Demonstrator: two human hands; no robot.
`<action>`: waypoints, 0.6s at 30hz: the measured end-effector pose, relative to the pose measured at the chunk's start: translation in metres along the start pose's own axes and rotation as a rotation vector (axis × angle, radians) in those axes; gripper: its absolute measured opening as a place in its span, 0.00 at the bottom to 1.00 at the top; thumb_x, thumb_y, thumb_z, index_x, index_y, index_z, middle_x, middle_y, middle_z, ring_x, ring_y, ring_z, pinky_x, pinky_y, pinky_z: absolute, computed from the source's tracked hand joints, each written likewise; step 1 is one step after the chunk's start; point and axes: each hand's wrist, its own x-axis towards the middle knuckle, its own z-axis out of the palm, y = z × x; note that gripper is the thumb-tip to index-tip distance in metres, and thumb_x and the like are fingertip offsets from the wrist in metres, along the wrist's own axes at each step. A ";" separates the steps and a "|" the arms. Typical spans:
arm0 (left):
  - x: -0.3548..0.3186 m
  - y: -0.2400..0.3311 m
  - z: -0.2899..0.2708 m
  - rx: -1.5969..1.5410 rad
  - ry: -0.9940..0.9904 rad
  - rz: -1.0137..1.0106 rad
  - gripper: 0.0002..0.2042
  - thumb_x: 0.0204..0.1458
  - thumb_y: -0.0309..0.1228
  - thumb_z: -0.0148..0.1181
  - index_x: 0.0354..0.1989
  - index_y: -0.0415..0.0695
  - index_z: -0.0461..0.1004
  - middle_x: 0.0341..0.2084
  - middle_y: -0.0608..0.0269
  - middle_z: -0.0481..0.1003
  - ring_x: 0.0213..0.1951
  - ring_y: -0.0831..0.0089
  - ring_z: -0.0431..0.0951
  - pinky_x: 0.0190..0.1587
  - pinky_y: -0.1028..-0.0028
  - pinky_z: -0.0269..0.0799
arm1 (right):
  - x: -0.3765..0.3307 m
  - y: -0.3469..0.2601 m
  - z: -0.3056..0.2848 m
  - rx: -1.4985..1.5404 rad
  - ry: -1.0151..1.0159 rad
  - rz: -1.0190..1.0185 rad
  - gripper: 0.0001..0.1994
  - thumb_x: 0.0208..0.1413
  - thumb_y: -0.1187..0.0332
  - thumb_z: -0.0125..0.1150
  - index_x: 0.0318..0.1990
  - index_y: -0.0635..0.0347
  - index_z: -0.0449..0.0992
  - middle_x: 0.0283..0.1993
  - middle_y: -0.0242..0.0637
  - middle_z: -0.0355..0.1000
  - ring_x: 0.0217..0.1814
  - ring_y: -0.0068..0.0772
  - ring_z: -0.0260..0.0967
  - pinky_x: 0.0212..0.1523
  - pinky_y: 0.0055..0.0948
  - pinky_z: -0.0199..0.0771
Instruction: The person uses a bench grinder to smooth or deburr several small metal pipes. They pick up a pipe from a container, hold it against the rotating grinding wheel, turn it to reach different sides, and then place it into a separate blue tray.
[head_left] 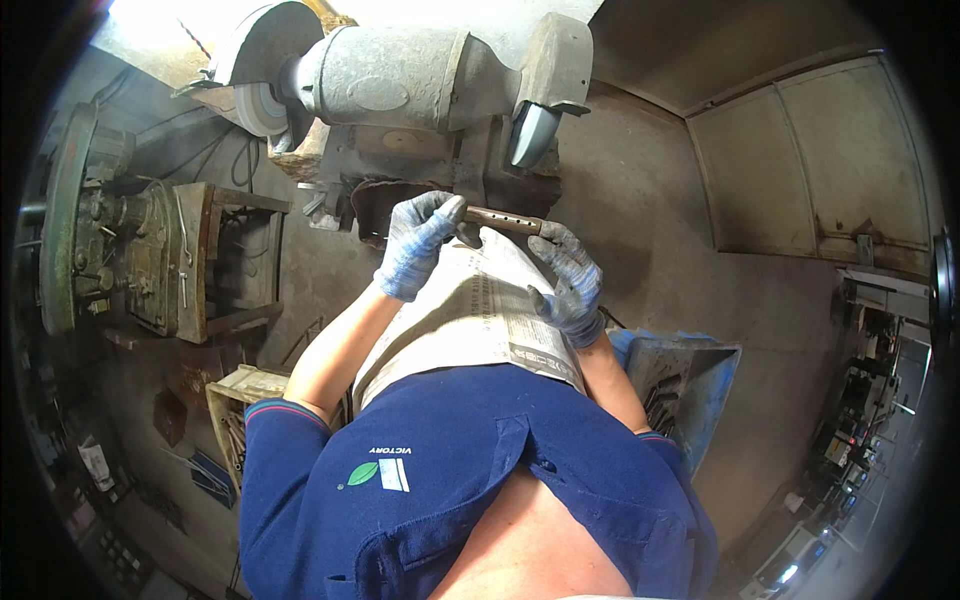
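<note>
A brown metal bar with a row of small holes (503, 220) is held level in front of the bench grinder (390, 80). Its left end is pinched by my left hand (415, 240), in a grey and blue work glove. My right hand (568, 275), gloved alike, has its fingertips closed at the bar's right end, with the thumb apart from it. The bar is clear of both the pale left grinding wheel (260, 108) and the right wheel (535, 136). Printed newspaper (470, 310) covers my lap beneath the hands.
By my right side stands a blue crate (722, 385) with metal parts inside; a pale crate (245, 380) with similar parts is at my left. A green machine (120, 250) and metal stand (240, 265) are at the left. Large metal panels (800, 170) stand at far right.
</note>
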 end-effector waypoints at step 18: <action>0.024 -0.009 0.005 0.285 0.054 0.033 0.06 0.51 0.22 0.58 0.37 0.35 0.75 0.26 0.65 0.76 0.28 0.84 0.73 0.32 0.82 0.71 | -0.005 0.035 0.013 0.187 0.100 0.296 0.13 0.54 0.76 0.54 0.47 0.71 0.72 0.56 0.45 0.64 0.55 0.34 0.66 0.54 0.29 0.68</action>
